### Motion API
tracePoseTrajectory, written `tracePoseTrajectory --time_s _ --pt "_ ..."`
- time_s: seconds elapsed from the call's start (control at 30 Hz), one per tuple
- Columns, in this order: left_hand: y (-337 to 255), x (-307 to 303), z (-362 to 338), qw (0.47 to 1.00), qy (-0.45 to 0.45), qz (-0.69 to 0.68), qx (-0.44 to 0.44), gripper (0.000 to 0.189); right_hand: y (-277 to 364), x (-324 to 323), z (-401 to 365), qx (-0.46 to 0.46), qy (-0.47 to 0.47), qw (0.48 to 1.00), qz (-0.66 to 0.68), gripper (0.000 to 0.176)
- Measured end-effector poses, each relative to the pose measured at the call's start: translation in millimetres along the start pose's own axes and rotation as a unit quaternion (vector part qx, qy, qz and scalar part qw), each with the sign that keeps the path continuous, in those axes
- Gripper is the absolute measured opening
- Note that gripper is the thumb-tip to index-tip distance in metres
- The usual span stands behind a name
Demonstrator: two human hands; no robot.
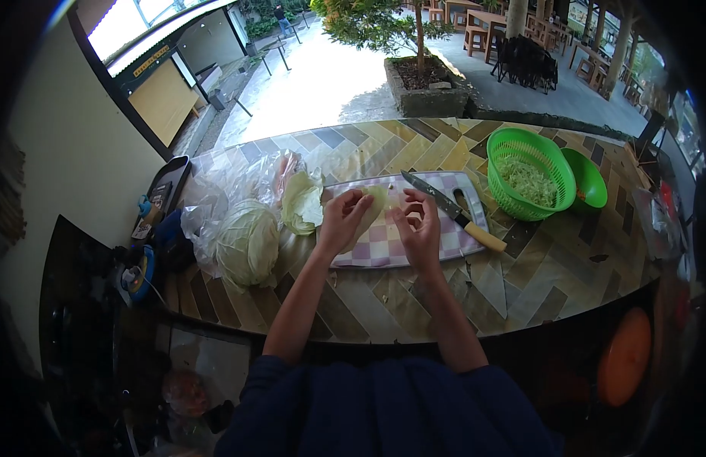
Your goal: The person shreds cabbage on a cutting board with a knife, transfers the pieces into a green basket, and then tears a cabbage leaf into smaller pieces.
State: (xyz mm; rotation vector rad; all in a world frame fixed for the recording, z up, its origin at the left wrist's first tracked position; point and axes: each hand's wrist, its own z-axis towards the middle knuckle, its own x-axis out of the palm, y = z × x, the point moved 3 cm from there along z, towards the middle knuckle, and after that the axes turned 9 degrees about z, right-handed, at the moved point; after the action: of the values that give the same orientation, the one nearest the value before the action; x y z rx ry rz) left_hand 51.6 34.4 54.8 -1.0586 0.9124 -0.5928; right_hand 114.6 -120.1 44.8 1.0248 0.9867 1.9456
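My left hand (344, 219) is closed on a pale cabbage leaf (374, 207), pinched between thumb and fingers above the checkered cutting board (452, 242). Just to the right of the leaf, my right hand (418, 228) has its fingers curled and apart, with nothing visible in them. A knife (472, 229) with a light wooden handle lies on the right side of the board, its handle end past the edge. To the left sit a whole cabbage (247, 244) and some loose outer cabbage leaves (302, 202).
Shredded cabbage (529, 183) fills part of a green colander (506, 141) at the right, beside a green bowl (589, 180). Clear plastic bags (204, 217) lie behind the whole cabbage. A dark tray (168, 186) stands at the far left; a planter (427, 99) is beyond the tiled counter (353, 305).
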Motion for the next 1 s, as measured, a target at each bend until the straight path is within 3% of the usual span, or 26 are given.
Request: tracePoseTrajectory --time_s 0.17,0.27,0.3,0.4,0.43,0.57,0.67,0.8,0.93,1.0 --pt "-12 2 1 0.984 0.126 0.113 0.054 0.025 -12 -6 7 0.191 0.089 0.964 0.16 0.042" --pt "-9 8 1 0.988 0.147 -0.006 -0.046 0.029 -29 -20 8 0.166 0.072 0.979 0.093 0.04" --pt "-5 10 5 0.986 0.165 -0.029 -0.02 0.041 -26 -20 8 0.139 0.044 0.985 0.093 0.037" --pt "3 5 4 0.965 0.201 0.16 0.055 0.054 -26 -22 10 0.091 -0.024 0.991 0.098 0.038" --pt "5 1 7 0.949 0.238 0.202 0.034 0.064 -24 -23 10 0.089 -0.036 0.99 0.101 0.039" --pt "22 -14 16 0.984 0.159 0.049 -0.057 0.058 -18 -18 9 0.089 -0.067 0.987 0.112 0.043" --pt "23 -19 19 0.993 0.088 -0.057 -0.049 0.057 -23 -9 3 0.108 -0.044 0.984 0.133 0.043" --pt "41 -9 13 0.924 0.053 -0.362 -0.107 0.066 -23 3 -6 0.11 0.001 0.984 0.137 0.043" --pt "44 5 9 0.874 0.099 -0.467 -0.09 0.059 -27 5 -12 0.115 0.006 0.987 0.109 0.029" --pt "39 10 5 0.89 0.107 -0.432 -0.101 0.053 -29 6 -14 0.12 0.007 0.988 0.1 0.021"
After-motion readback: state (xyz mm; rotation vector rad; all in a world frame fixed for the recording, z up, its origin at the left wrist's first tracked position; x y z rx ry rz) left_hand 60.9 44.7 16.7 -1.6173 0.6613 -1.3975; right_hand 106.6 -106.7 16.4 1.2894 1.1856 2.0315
